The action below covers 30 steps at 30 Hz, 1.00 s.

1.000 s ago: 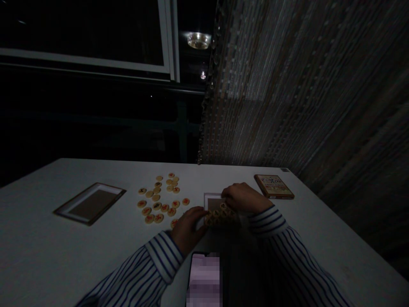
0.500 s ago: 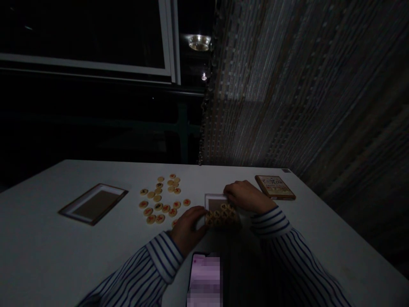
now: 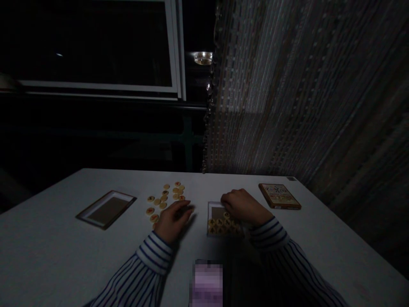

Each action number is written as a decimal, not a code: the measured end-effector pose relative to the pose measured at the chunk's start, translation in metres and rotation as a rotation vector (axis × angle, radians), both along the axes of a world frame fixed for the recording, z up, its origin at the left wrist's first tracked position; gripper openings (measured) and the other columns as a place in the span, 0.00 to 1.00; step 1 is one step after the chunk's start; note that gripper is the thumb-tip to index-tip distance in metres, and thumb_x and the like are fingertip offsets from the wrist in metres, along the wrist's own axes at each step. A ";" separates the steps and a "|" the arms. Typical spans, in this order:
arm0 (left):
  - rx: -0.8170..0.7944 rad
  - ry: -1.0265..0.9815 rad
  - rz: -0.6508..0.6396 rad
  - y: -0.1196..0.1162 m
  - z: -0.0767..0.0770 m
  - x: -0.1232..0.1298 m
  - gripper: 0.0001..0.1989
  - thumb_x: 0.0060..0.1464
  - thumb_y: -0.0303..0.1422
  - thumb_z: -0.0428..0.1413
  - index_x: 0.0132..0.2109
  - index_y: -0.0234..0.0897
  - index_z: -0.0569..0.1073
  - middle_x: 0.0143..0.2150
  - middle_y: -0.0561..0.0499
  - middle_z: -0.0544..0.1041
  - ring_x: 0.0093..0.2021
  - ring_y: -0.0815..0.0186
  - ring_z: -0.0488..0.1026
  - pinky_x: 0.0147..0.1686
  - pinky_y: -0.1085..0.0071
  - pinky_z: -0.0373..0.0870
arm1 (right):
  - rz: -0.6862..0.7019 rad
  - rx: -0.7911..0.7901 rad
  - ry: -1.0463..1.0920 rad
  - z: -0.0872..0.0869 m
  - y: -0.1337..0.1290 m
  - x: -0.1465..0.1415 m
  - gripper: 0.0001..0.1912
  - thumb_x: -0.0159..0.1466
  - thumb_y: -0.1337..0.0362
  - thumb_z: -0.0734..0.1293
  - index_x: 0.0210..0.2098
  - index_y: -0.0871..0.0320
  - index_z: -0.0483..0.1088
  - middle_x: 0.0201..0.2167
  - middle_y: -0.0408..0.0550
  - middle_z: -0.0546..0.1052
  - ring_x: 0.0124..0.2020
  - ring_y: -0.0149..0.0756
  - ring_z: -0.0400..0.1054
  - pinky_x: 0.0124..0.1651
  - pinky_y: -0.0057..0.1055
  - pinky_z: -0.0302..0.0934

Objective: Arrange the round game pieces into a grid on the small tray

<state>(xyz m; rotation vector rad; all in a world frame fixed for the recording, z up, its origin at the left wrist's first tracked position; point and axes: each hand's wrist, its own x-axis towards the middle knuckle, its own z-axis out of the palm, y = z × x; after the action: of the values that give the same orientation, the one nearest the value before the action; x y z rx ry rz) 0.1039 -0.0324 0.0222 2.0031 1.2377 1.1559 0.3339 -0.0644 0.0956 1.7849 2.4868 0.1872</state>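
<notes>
Round wooden pieces (image 3: 156, 201) with red or black characters lie loose on the white table, left of the middle. Over their near right side hovers my left hand (image 3: 174, 219), thumb and fingers apart, with nothing seen between them. A shallow box (image 3: 208, 213) stands to its right, with rows of black-marked pieces (image 3: 220, 222) in its near part and bare brown bottom behind them. My right hand (image 3: 244, 207) rests over the box's right side, fingers bent down and bunched; its fingertips are hidden, so what it grips cannot be made out.
An open tray (image 3: 110, 209) lies at the left of the table (image 3: 57, 238). A decorated closed box (image 3: 280, 196) is at the back right. A phone (image 3: 208, 283) lies at the near edge. A bead curtain (image 3: 271, 98) hangs behind, right of a dark window.
My left hand has moved left, away from the box to the loose pieces, and its fingers have spread. My right hand stays at the box. The view has tilted up slightly.
</notes>
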 end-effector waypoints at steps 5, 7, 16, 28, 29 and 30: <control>-0.048 0.024 0.116 0.020 0.018 -0.034 0.21 0.47 0.44 0.52 0.43 0.34 0.72 0.43 0.45 0.76 0.43 0.59 0.72 0.45 0.62 0.68 | 0.013 0.046 0.004 0.001 -0.001 -0.007 0.14 0.62 0.65 0.54 0.34 0.59 0.69 0.33 0.52 0.75 0.37 0.38 0.67 0.39 0.32 0.52; -0.062 0.017 0.149 0.030 0.016 -0.051 0.21 0.49 0.45 0.50 0.45 0.34 0.71 0.44 0.45 0.75 0.42 0.60 0.73 0.44 0.62 0.68 | 0.015 0.046 0.009 0.002 -0.001 -0.012 0.14 0.63 0.64 0.53 0.34 0.59 0.69 0.34 0.52 0.75 0.37 0.38 0.67 0.40 0.32 0.52; -0.013 0.157 0.393 0.046 -0.007 -0.101 0.22 0.49 0.44 0.47 0.46 0.36 0.71 0.40 0.44 0.76 0.41 0.57 0.72 0.39 0.62 0.70 | 0.022 0.064 0.094 -0.001 0.000 -0.041 0.13 0.62 0.65 0.54 0.34 0.58 0.69 0.33 0.49 0.74 0.37 0.36 0.65 0.40 0.30 0.51; 0.070 0.274 0.469 0.054 -0.017 -0.115 0.18 0.52 0.36 0.44 0.46 0.33 0.71 0.43 0.42 0.75 0.43 0.58 0.72 0.43 0.63 0.68 | 0.085 0.008 0.181 0.003 0.046 -0.121 0.15 0.63 0.61 0.53 0.40 0.57 0.68 0.37 0.49 0.74 0.40 0.35 0.66 0.40 0.28 0.52; 0.070 0.284 0.467 0.054 -0.017 -0.115 0.18 0.53 0.35 0.44 0.46 0.33 0.71 0.43 0.42 0.75 0.44 0.58 0.72 0.43 0.63 0.68 | 0.087 -0.001 0.195 0.000 0.051 -0.128 0.14 0.63 0.60 0.53 0.40 0.57 0.68 0.37 0.49 0.74 0.39 0.34 0.66 0.38 0.27 0.52; 0.070 0.291 0.469 0.054 -0.017 -0.114 0.18 0.53 0.34 0.44 0.46 0.32 0.71 0.43 0.42 0.75 0.44 0.58 0.72 0.44 0.63 0.67 | 0.078 -0.006 0.207 -0.003 0.056 -0.135 0.14 0.63 0.60 0.54 0.39 0.57 0.68 0.37 0.49 0.74 0.38 0.34 0.67 0.37 0.27 0.52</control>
<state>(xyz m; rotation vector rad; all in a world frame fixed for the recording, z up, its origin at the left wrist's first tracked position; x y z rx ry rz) -0.0101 0.0215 0.0052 2.0447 1.9147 1.1490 0.1992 -0.0085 0.0921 1.7907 2.6953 -0.0020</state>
